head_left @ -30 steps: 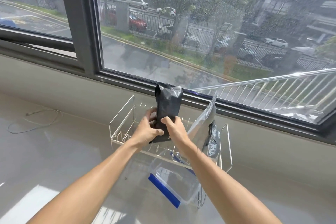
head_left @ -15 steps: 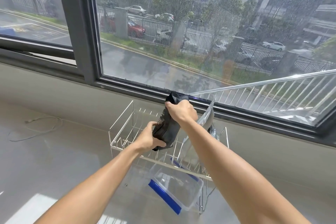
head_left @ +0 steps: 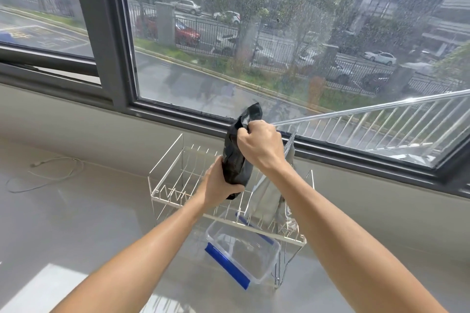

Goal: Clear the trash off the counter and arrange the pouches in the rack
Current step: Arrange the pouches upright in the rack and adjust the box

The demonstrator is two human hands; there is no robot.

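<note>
Low in the frame, just right of centre, a clear lidded container [head_left: 241,251] with blue clips sits on the grey counter [head_left: 76,223] under the front edge of the white wire rack [head_left: 175,185]. Above it, the left hand [head_left: 218,183] is wrapped around the bottom of the black pouch [head_left: 235,155], fingers curled under its base. A second ago both hands gripped the pouch low down, side by side; since then the right hand [head_left: 262,146] has climbed to the top and now clenches the folded upper edge, so the pouch is stretched between the two hands and leans a little to the right over the middle of the rack. It is not yet seated between the wires: its base looks to hover just above them, though the left hand hides the exact contact. Just to the right, a silver pouch [head_left: 269,190] already stands in a slot, largely covered by the right forearm. The shift of grip suggests the person is steadying the black pouch to lower it into a free slot beside the silver one. Further back, at mid-left, a thin white cable [head_left: 50,173] lies loose on the counter, possibly among the clutter left to clear. Beyond, the window [head_left: 254,46] shows a wet street.
</note>
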